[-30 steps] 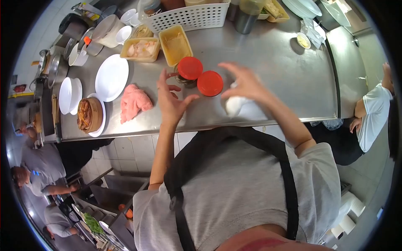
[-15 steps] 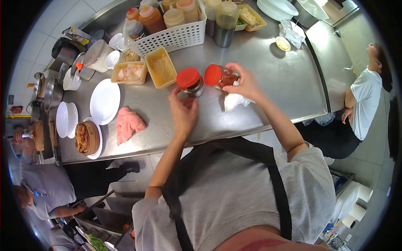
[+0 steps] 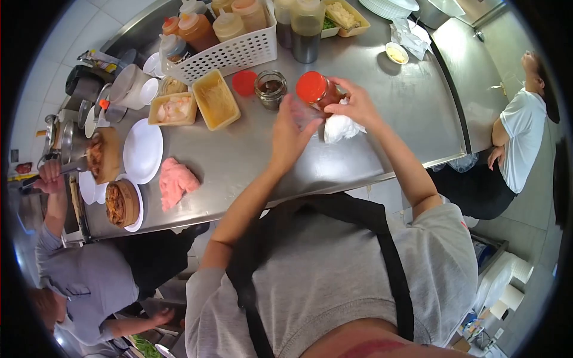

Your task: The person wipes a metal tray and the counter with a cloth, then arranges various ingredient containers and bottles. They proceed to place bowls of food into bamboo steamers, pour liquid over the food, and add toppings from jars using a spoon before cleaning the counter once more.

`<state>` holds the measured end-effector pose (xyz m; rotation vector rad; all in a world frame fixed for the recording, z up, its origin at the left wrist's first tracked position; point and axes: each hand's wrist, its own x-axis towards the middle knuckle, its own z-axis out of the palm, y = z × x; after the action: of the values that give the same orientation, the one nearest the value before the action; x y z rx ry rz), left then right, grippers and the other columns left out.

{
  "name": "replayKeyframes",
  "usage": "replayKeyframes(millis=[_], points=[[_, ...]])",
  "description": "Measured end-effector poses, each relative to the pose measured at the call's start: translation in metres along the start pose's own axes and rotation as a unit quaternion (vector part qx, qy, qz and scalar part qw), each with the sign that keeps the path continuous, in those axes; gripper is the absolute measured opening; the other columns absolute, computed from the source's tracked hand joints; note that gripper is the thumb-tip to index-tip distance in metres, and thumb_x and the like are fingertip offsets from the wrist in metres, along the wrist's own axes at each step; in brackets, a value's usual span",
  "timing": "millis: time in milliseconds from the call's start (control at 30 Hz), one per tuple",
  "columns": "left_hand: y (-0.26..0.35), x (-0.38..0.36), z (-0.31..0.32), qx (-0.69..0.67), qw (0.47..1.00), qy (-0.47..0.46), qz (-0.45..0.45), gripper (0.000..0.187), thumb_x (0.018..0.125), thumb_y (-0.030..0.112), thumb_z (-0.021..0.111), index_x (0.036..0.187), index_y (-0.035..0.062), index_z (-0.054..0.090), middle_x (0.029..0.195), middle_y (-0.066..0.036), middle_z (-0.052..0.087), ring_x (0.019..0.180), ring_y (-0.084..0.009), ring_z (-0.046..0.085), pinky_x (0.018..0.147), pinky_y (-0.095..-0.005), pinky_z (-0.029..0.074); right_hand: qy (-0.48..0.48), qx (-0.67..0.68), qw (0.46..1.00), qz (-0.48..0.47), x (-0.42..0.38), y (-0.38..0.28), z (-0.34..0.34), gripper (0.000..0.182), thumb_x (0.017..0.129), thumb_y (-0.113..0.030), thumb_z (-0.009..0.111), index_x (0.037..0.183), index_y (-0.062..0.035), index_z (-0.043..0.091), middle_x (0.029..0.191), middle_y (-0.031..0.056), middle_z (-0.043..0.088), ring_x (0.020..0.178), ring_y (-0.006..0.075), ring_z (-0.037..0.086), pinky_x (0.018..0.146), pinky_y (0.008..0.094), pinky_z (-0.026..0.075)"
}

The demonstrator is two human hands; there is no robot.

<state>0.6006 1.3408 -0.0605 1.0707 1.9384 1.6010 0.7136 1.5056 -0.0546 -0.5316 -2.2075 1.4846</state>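
My right hand grips a glass jar with a red lid and reddish contents; its fingers wrap the jar's right side. My left hand is near that jar's left side, thumb and fingers apart, fingers partly blurred, holding nothing I can see. To its upper left, an uncapped glass jar with dark contents stands upright on the steel counter. A loose red lid lies beside it on the left. A crumpled white cloth sits just below my right hand.
Behind are a white basket of sauce bottles and yellow tubs. A pink cloth, white plate and wooden food bowl lie left. A co-worker's hand holds a pan handle; another person stands right.
The left jar's red lid has come off and now lies on the counter. My left hand has left that jar and moved right. The co-worker at left has moved another wooden bowl over the plates.
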Motion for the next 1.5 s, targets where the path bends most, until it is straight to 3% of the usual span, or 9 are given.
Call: replayKeyframes(millis=[300,467,633,867,967,1033,1233,1300,1500], points=[[-0.03,0.042,0.033,0.061,0.994,0.019,0.085,0.088,0.054,0.02,0.082,0.125,0.0014,0.033,0.112,-0.017,0.051,0.099,-0.0334,0.051,0.085,-0.0388,0.041,-0.006,-0.209,0.976,-0.061,0.011,0.014,-0.019,0.053,0.067,-0.028,0.072,0.111,-0.0036,0.056,0.095,0.0103,0.064,0.08,0.0137,0.058,0.069,0.0273,0.046],[-0.023,0.049,0.036,0.086,0.993,0.029,0.073,0.095,0.047,0.023,0.085,0.124,0.0027,0.033,0.11,-0.016,0.053,0.099,-0.0332,0.051,0.085,-0.0385,0.041,0.356,-0.114,0.926,-0.047,0.03,-0.058,-0.044,0.017,0.079,-0.017,0.063,0.086,-0.0018,0.063,0.075,0.0017,0.061,0.068,0.0101,0.056,0.065,0.0237,0.046],[-0.035,0.055,0.041,0.064,0.989,0.03,0.13,0.052,0.056,0.024,0.078,0.1,0.0058,0.055,0.1,-0.01,0.059,0.09,-0.0258,0.058,0.078,-0.0363,0.045,0.103,-0.35,0.877,-0.313,0.025,-0.026,0.026,0.02,0.082,-0.018,0.054,0.096,-0.0059,0.061,0.104,0.0129,0.056,0.092,0.0261,0.054,0.081,0.035,0.043],[-0.027,0.051,0.034,0.112,0.991,-0.002,0.069,0.061,0.053,0.024,0.08,0.104,0.0066,0.052,0.098,-0.01,0.059,0.089,-0.0266,0.058,0.075,-0.0357,0.046,-0.029,-0.218,0.971,-0.098,0.062,-0.02,0.015,0.023,0.079,-0.023,0.052,0.093,-0.0052,0.058,0.097,0.0107,0.056,0.089,0.0249,0.055,0.074,0.035,0.043],[-0.014,0.047,0.028,0.025,0.99,-0.009,0.135,0.065,0.055,0.018,0.082,0.108,0.0003,0.048,0.101,-0.011,0.059,0.091,-0.0183,0.058,0.081,-0.0311,0.045,-0.047,0.159,0.957,0.24,0.067,-0.001,0.002,0.025,0.082,-0.027,0.052,0.098,-0.0076,0.055,0.098,0.0032,0.055,0.089,0.0126,0.053,0.072,0.0309,0.044],[-0.024,0.055,0.03,-0.086,0.993,-0.019,0.074,0.066,0.055,0.02,0.082,0.107,-0.0004,0.048,0.101,-0.012,0.059,0.09,-0.0194,0.059,0.08,-0.031,0.046,0.119,0.321,0.917,0.202,0.039,-0.027,0.004,0.028,0.083,-0.027,0.051,0.1,-0.0065,0.056,0.103,0.0056,0.056,0.09,0.0144,0.054,0.074,0.0305,0.043],[0.008,0.058,0.027,-0.291,0.954,-0.069,0.004,0.063,0.056,0.012,0.079,0.108,-0.0006,0.046,0.098,-0.008,0.058,0.088,-0.0142,0.056,0.078,-0.0288,0.047,0.16,-0.21,0.941,-0.21,-0.009,-0.042,0.034,0.044,0.09,-0.029,0.043,0.123,-0.0007,0.043,0.118,0.0112,0.05,0.11,0.0231,0.048,0.093,0.0328,0.035],[0.026,0.051,0.024,-0.222,0.972,-0.079,0.025,0.067,0.053,0.017,0.081,0.109,0.0023,0.048,0.101,-0.009,0.058,0.09,-0.0161,0.057,0.078,-0.0291,0.046,0.177,0.198,0.964,-0.007,0.001,-0.031,0.022,0.041,0.091,-0.028,0.041,0.122,-0.001,0.043,0.121,0.0108,0.049,0.108,0.024,0.05,0.092,0.0344,0.038],[0.065,0.052,0.019,0.13,0.936,-0.022,0.327,0.073,0.047,0.027,0.081,0.108,0.0029,0.048,0.099,-0.016,0.057,0.092,-0.0315,0.056,0.081,-0.0377,0.045,0.16,0.486,0.828,0.231,-0.004,-0.026,0.012,0.036,0.09,-0.034,0.041,0.114,-0.0078,0.049,0.108,0.0085,0.056,0.097,0.0204,0.056,0.08,0.0358,0.05]])
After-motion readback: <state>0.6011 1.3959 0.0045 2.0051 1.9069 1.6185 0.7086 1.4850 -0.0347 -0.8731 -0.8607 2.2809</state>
